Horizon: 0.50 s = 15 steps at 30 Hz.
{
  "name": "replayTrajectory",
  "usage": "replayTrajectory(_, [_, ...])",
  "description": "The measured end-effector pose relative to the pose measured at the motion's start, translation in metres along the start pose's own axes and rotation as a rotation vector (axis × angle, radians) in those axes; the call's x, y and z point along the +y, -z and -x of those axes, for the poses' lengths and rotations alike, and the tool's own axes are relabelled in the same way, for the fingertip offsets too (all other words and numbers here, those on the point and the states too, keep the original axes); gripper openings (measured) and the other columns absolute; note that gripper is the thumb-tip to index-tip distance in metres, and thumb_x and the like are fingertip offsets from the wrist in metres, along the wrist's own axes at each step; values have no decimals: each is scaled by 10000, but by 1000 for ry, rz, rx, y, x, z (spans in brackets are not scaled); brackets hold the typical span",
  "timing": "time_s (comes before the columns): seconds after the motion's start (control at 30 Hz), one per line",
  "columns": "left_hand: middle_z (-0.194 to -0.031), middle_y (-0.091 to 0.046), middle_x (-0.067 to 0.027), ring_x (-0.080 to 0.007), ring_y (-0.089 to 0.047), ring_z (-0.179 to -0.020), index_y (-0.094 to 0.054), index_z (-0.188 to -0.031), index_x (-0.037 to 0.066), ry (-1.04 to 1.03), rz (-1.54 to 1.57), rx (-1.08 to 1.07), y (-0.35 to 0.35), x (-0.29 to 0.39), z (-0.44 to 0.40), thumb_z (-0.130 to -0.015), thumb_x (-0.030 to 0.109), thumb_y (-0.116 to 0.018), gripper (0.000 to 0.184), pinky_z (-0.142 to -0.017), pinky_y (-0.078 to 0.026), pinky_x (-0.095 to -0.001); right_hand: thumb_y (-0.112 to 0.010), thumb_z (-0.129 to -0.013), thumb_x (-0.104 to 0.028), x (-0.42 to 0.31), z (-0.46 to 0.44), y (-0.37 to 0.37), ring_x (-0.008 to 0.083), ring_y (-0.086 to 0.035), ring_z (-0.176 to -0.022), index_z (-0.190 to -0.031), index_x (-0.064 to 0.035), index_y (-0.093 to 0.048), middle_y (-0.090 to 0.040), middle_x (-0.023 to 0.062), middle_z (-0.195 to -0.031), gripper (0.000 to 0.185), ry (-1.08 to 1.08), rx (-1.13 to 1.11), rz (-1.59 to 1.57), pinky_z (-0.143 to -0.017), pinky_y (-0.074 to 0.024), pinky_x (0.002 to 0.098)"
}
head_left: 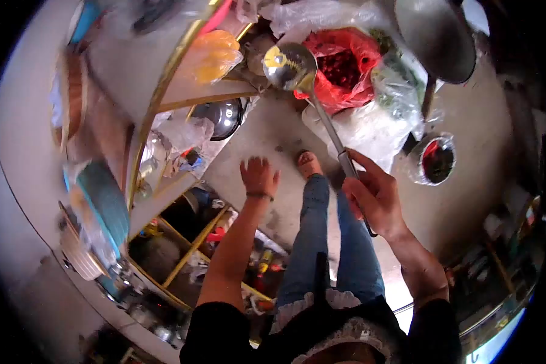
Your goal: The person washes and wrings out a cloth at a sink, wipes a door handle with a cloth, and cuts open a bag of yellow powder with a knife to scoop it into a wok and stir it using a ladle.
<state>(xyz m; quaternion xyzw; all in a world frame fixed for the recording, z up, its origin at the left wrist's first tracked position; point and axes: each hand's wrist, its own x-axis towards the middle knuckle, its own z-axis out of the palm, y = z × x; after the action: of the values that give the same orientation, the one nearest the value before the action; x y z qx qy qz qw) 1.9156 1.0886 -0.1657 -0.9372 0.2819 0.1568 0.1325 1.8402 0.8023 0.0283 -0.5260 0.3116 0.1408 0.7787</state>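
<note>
A metal ladle [327, 124] with a long handle is in my right hand [373, 197], whose fingers wrap round the grip. Its round bowl, at the top centre, shows something yellow on it. Just beyond the bowl lies a red plastic bag [367, 51] with dark red pieces inside. My left hand [259, 176] hangs over the floor with its fingers apart and holds nothing. A dark band circles the left wrist.
At the left, a wooden-framed rack [194, 249] holds assorted items, with a dark pan [223, 118] beyond it. White plastic bags [370, 130] lie under the red one. A foil-edged bowl [437, 159] and a large wok [437, 36] are at the right.
</note>
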Motion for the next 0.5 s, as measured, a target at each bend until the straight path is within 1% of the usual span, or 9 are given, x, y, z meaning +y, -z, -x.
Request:
replayTrajectory(0.07, [-1126,-569,-108,-259,-485,-1118,-594,-1084,82,94,91,-97,-13,8,81,-743,473,-624,520,-1001,-290,-520,-520,-891,-68,-20,29,-2,64,-435,-464,-1327,27,-400,-499,21,-662,461,-48,-44,-30,-413,-353,216])
replayTrajectory(0.17, [-1074,-599,-128,-284,-553,-1033,-612,-1060,94,246,289,-459,13,17,182,-771,533,-557,528,-942,-343,-488,-514,-901,-104,-43,81,-14,75,-460,-468,-1329,11,-407,-524,26,-661,455,-78,-117,131,-411,-352,220])
replayTrajectory(0.23, [-1016,-627,-111,-277,-587,-975,-619,-1056,96,369,410,-463,23,24,254,-788,577,-516,560,-885,-384,-469,-516,-906,-111,-61,123,-30,77,-466,-472,-1334,0,-405,-532,28,-669,456,-62,-174,155,-413,-359,225])
replayTrajectory(0.27, [-993,-638,-111,-278,-605,-939,-622,-1061,108,477,562,-397,33,28,288,-788,593,-509,568,-861,-402,-468,-529,-906,-130,-61,139,-33,79,-467,-472,-1341,-5,-394,-530,26,-666,472,-33,-217,278,-418,-366,227])
replayTrajectory(0.3, [-976,-650,-83,-272,-615,-926,-631,-1050,124,577,585,-423,42,35,316,-779,609,-515,567,-841,-420,-455,-538,-898,-131,-73,157,-44,77,-470,-477,-1346,-8,-384,-536,27,-660,489,-115,-223,288,-415,-364,222])
replayTrajectory(0.37, [-960,-664,-56,-248,-622,-929,-639,-1035,140,829,861,-354,19,54,376,-778,613,-523,550,-836,-435,-425,-525,-892,-101,-77,187,-55,72,-463,-458,-1342,-18,-390,-545,36,-667,477,-65,-336,455,-389,-355,214])
replayTrajectory(0.43, [-929,-683,-46,-238,-637,-898,-652,-1004,148,1062,1055,-358,-8,65,424,-788,600,-525,517,-817,-459,-408,-569,-879,-132,-78,210,-88,81,-462,-457,-1331,10,-388,-567,64,-707,508,-81,-440,443,-391,-362,217])
replayTrajectory(0.47, [-895,-689,-67,-254,-647,-879,-673,-911,117,1174,1133,-321,-24,77,446,-794,581,-529,500,-798,-481,-405,-582,-874,-144,-84,224,-106,88,-466,-461,-1335,5,-385,-571,71,-714,523,-126,-517,426,-394,-363,218])
replayTrajectory(0.5, [-883,-684,-103,-290,-644,-879,-687,-836,69,1196,1199,-446,-23,76,462,-790,592,-520,551,-793,-489,-417,-595,-869,-157,-89,236,-126,96,-470,-465,-1338,0,-383,-576,78,-722,539,-178,-583,408,-397,-363,219])
